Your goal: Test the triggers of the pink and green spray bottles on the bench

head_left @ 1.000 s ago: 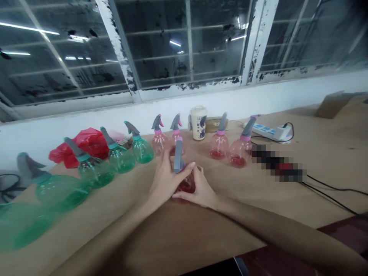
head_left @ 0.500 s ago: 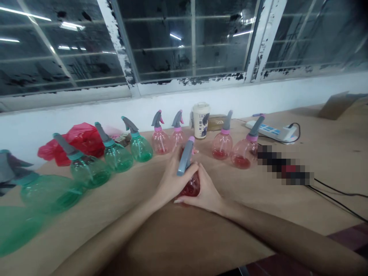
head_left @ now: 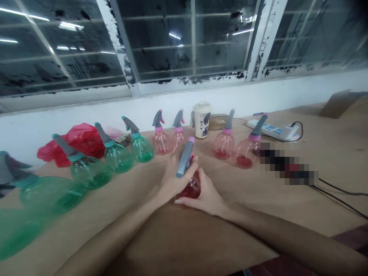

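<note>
In front of me on the table, both hands are around a pink spray bottle (head_left: 193,188) with a grey trigger head and pink nozzle. My left hand (head_left: 174,178) wraps its neck, just under the grey head. Lower down, my right hand (head_left: 211,195) grips the round body, thumb across the near side. Red liquid shows inside. Two pink spray bottles stand behind it, one of them (head_left: 161,142) partly clear of the other. To the right are two more, the nearer one (head_left: 243,153) holding a little red liquid.
Several green spray bottles (head_left: 118,158) line the left side. Behind them lies a red plastic bag (head_left: 83,142). A paper cup (head_left: 202,120) stands by the wall below the windows. On the right are a power strip (head_left: 270,129), a blurred-out dark object with cables, and a cardboard piece (head_left: 335,104).
My left fingers have shifted around the bottle's neck, with fingertips now raised beside the grey head. The right hand keeps its hold on the body. The view has moved very slightly.
</note>
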`<action>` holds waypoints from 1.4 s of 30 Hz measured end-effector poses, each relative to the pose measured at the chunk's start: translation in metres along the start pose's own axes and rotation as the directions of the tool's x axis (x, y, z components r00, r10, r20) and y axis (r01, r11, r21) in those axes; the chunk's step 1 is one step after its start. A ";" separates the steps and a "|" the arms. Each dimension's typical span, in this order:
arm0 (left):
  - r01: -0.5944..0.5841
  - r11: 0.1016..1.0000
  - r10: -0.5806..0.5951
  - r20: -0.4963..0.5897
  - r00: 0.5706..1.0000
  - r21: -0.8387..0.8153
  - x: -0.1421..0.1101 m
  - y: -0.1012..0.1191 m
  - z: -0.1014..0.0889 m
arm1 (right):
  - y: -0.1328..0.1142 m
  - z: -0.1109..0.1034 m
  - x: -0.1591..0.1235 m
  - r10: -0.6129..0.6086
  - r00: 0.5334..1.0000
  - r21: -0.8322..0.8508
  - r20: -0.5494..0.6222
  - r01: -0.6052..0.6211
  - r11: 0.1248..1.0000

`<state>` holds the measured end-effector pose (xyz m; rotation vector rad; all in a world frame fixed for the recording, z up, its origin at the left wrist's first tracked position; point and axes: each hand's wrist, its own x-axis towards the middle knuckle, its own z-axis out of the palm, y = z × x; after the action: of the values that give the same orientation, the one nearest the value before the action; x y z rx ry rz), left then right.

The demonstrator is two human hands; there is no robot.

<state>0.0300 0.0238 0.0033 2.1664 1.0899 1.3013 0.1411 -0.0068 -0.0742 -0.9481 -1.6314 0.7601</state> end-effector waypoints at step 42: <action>-0.061 0.990 0.068 0.058 0.996 -0.124 0.005 -0.005 0.003 | 0.002 -0.006 0.000 -0.062 0.998 -0.044 0.026 0.063 0.997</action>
<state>0.0317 0.0315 0.0014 2.1523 0.8996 1.2839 0.1479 -0.0055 -0.0745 -0.9178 -1.6978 0.6973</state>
